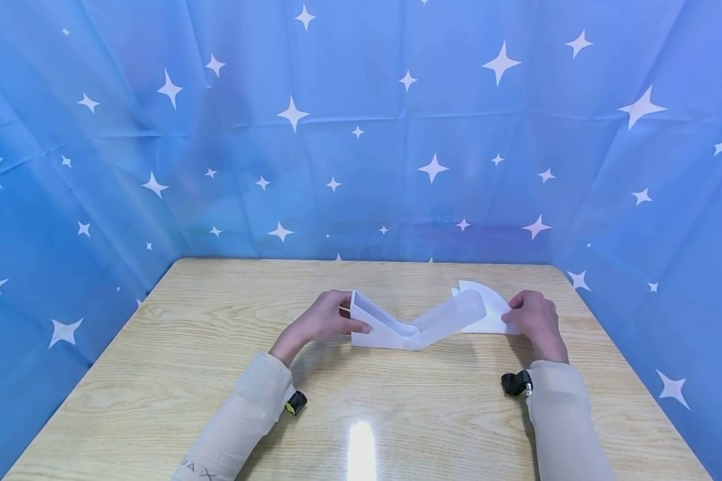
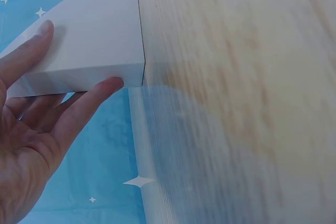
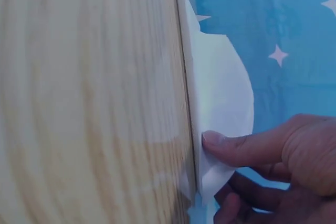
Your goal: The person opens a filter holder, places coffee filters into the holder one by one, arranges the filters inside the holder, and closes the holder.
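Note:
On the table stands a white wedge-shaped holder (image 1: 375, 327), its translucent hinged lid (image 1: 451, 317) swung open to the right. My left hand (image 1: 330, 314) grips the holder's left end; in the left wrist view the thumb lies on the holder's side (image 2: 94, 30) and the fingers are round its end face. Right of the lid is a fan-shaped stack of white paper filters (image 1: 487, 310), upright behind the lid's end. My right hand (image 1: 535, 321) pinches the stack at its right corner, and the right wrist view shows the thumb across the white paper (image 3: 226, 93).
The wood-grain table (image 1: 216, 314) runs back to a blue star-patterned curtain (image 1: 361, 133), which also hangs at both sides. Small black cameras (image 1: 515, 383) sit on both sleeved wrists. Light glares off the table (image 1: 361, 447) near the front.

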`<state>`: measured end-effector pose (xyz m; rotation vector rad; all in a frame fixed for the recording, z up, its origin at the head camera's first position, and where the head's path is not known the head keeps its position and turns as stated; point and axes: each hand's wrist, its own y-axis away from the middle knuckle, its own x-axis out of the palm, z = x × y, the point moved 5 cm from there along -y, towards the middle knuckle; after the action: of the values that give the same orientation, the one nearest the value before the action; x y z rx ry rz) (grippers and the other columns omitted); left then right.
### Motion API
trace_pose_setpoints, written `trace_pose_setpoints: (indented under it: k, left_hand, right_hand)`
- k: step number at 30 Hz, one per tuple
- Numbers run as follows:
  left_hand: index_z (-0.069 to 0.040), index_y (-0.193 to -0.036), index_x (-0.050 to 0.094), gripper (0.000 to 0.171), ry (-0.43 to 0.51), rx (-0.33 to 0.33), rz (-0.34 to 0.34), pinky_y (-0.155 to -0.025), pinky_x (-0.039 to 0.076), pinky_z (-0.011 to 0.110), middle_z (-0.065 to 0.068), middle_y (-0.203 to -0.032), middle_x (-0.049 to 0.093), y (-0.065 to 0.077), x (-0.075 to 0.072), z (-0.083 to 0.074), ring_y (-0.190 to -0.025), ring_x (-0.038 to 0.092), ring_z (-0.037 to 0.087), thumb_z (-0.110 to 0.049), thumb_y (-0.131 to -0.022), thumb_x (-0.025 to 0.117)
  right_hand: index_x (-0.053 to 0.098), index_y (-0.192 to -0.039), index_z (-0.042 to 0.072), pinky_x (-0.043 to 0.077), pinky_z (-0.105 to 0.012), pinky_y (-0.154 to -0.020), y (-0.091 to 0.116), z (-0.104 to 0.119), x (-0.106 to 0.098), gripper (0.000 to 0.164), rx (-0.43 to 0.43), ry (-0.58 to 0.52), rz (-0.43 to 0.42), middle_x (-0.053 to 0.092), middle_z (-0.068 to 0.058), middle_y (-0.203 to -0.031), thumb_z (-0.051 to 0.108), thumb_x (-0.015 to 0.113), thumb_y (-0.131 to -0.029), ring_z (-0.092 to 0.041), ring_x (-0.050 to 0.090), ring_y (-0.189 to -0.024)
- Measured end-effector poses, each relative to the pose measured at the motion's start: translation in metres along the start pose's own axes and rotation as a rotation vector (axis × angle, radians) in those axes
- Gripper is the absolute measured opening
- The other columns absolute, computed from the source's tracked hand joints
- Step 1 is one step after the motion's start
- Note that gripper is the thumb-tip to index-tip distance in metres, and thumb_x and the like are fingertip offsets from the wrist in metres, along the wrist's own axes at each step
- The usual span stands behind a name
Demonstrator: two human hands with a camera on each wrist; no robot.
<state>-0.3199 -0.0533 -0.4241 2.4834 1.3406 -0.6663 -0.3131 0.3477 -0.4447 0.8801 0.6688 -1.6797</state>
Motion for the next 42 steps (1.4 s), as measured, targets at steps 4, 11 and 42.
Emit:
trace_pose_setpoints:
  k: [4,11,42]
  left_hand:
    - [-0.020,-0.106,0.067,0.031,0.001,0.008,0.009,-0.074,0.059,0.040,0.001,-0.103,0.070,0.000,0.000,0.000,-0.088,0.068,0.015,-0.022,-0.078,0.081]
    - [-0.021,-0.105,0.067,0.032,-0.010,0.038,0.007,-0.068,0.060,0.034,0.000,-0.100,0.070,-0.001,0.000,0.001,-0.086,0.068,0.014,-0.025,-0.077,0.082]
    - [-0.023,-0.104,0.067,0.030,-0.003,0.016,0.012,-0.071,0.059,0.030,-0.002,-0.101,0.070,-0.001,0.000,0.001,-0.087,0.069,0.014,-0.025,-0.078,0.081]
  right_hand:
    - [0.061,-0.100,-0.004,0.043,-0.036,-0.064,0.002,0.000,0.000,0.024,0.017,0.007,0.003,0.059,-0.023,-0.098,0.011,0.070,-0.084,-0.034,0.050,-0.084]
    - [0.060,-0.097,-0.005,0.042,-0.033,-0.061,0.004,0.000,-0.004,0.021,0.005,-0.001,-0.006,0.060,-0.021,-0.092,0.008,0.069,-0.083,-0.032,0.052,-0.082]
    - [0.061,-0.116,-0.010,0.053,-0.034,-0.061,0.024,0.044,-0.059,0.034,-0.113,-0.044,-0.049,0.064,-0.029,-0.103,0.012,0.064,-0.089,-0.030,0.069,-0.077]
